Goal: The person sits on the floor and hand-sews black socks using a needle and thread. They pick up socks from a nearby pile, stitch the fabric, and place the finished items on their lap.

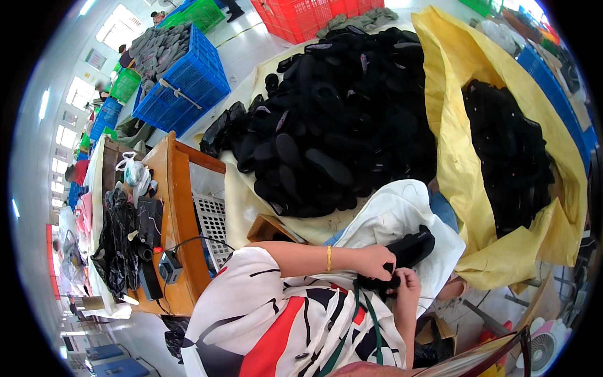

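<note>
Both my hands work on one black shoe [411, 246] over a white cloth [389, 213] on my lap. My left hand [375, 261], with a gold bracelet on its wrist, grips the shoe's near end from the left. Just below it, my right hand [408, 286] pinches the same end from the right. The shoe's toe points up and to the right. In front of me a big pile of black shoes [333, 119] lies on a yellow sheet [452, 113].
A second heap of black shoes [509, 151] fills the yellow sheet's fold at right. A wooden table [179, 213] with black bags and a small device stands at left. Blue crates [182, 81], a red crate [301, 16] and green crates stand behind. A white fan [543, 345] sits lower right.
</note>
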### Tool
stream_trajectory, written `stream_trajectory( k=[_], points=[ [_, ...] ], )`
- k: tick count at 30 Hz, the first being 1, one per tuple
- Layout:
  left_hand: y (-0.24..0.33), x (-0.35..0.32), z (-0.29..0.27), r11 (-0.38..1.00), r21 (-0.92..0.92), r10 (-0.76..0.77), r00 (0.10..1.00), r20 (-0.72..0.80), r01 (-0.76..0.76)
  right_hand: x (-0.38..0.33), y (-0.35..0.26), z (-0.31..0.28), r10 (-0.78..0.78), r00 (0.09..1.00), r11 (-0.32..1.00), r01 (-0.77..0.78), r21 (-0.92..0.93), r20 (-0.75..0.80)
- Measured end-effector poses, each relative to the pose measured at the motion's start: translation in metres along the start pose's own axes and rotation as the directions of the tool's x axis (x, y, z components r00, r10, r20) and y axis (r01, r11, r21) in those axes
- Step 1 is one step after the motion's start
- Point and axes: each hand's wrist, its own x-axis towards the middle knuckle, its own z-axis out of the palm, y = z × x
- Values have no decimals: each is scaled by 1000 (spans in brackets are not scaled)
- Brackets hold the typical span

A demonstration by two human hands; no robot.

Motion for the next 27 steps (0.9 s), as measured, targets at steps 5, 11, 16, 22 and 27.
stream_trajectory(
  k=[5,11,16,22,27],
  points=[
    [-3,-4,2,995,-103,1,998,-56,-7,5,-10,-19,-99,982,947,143,-289,161],
    [-8,-8,1,996,-92,-18,999,-30,15,0,-11,-5,-120,989,907,144,-396,84],
    [-5,-15,0,998,-64,-2,999,-39,-1,2,0,-2,-244,965,809,255,-530,92],
    [-37,-1,22,925,215,351,920,-174,-312,-12,-8,12,-635,714,369,615,-697,294],
    [-24,22,9,883,279,433,885,-173,-377,0,-25,18,-755,635,366,618,-695,167]
  ],
)
